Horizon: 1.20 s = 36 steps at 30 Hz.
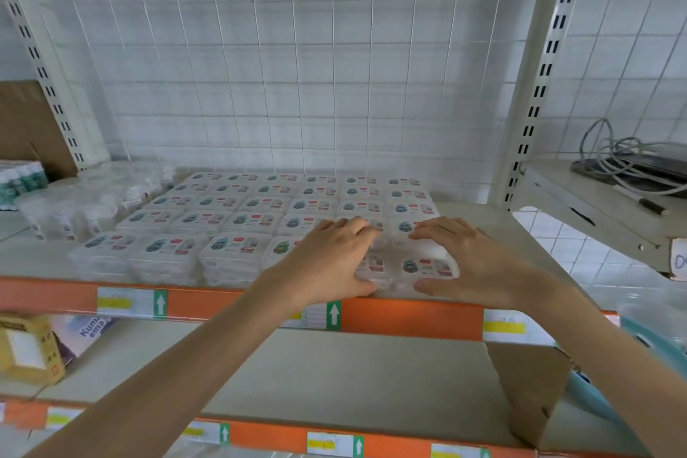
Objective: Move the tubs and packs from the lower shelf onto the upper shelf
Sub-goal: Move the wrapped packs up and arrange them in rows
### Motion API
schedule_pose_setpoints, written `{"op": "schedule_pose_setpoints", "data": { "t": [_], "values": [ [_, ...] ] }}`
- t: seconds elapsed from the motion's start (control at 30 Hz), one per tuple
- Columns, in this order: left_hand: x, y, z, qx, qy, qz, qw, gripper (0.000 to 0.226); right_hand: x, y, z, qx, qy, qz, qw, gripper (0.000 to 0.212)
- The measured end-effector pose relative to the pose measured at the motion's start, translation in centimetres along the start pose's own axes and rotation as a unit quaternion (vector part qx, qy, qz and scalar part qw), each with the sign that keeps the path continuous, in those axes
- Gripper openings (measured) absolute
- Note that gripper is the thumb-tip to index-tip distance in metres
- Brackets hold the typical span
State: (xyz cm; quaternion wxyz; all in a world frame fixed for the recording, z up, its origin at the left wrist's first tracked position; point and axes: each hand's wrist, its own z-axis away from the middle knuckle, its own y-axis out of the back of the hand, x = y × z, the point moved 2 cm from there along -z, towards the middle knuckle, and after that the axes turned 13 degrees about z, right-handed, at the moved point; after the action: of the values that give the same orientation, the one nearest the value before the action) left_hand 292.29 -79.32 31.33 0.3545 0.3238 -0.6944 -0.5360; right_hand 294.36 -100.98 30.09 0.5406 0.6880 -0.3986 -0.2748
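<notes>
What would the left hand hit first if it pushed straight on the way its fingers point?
Probably the row of packs just beyond the pack that the left hand grips, though depth is unclear.

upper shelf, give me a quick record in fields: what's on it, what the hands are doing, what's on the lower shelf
upper shelf: holds packs and tubs
packs: labelled, in rows across the middle
tubs: clear, left of the packs
left hand: grips the front-right packs from the left
right hand: grips the same packs from the right
lower shelf: yellow box at left, cardboard box at right
</notes>
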Motion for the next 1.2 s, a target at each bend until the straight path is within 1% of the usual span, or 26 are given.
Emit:
{"op": "schedule_pose_setpoints", "data": {
  "t": [0.13,0.2,0.3,0.4,0.5,0.53,0.6,0.67,0.77,0.87,1.07,1.13,1.2],
  "values": [
    [-0.5,1.1,0.3,-0.029,0.030,0.091,0.995,0.080,-0.6,0.6,-0.3,-0.003,-0.007,0.020,1.000,0.067],
    [-1.4,1.9,1.0,-0.022,0.030,0.110,0.993,0.078,-1.4,0.8,-0.4,0.027,-0.008,0.017,0.999,0.064],
    [-4.0,3.7,3.0,-0.006,0.033,0.084,0.996,0.079,-3.8,1.2,-0.9,0.072,0.013,-0.006,0.997,0.058],
    [-7.4,5.3,5.6,-0.012,0.044,0.063,0.997,0.081,-7.2,1.2,-1.8,0.074,0.041,-0.038,0.996,0.058],
    [-10.2,5.9,7.9,-0.002,0.066,0.058,0.996,0.090,-10.7,0.9,-3.3,0.082,0.068,-0.038,0.994,0.061],
    [-10.9,5.8,8.4,-0.005,0.077,0.054,0.996,0.087,-11.7,0.7,-3.9,0.080,0.073,-0.027,0.994,0.063],
    [-11.9,5.4,9.0,0.002,0.080,0.037,0.996,0.071,-13.4,0.5,-5.1,0.067,0.082,0.000,0.994,0.065],
    [-12.3,4.9,9.3,0.030,0.065,0.020,0.997,0.057,-14.5,0.2,-6.1,0.052,0.079,0.031,0.995,0.065],
    [-12.4,4.4,9.5,0.044,0.069,0.004,0.997,0.058,-15.1,-0.1,-7.1,0.034,0.066,0.065,0.995,0.059],
    [-12.0,4.2,9.3,0.061,0.041,-0.038,0.997,0.056,-15.3,-0.5,-7.5,0.025,0.044,0.071,0.996,0.051],
    [-12.7,3.8,9.6,0.071,0.022,-0.032,0.997,0.050,-15.4,-1.1,-7.3,0.039,0.023,0.066,0.997,0.049],
    [-12.8,3.6,9.7,0.068,0.020,-0.029,0.997,0.052,-15.6,-1.4,-7.1,0.031,0.013,0.056,0.998,0.050],
    [-12.9,3.7,9.9,0.047,0.012,-0.018,0.999,0.063,-16.1,-1.5,-6.9,0.029,0.002,0.059,0.998,0.051]
  ]
}}
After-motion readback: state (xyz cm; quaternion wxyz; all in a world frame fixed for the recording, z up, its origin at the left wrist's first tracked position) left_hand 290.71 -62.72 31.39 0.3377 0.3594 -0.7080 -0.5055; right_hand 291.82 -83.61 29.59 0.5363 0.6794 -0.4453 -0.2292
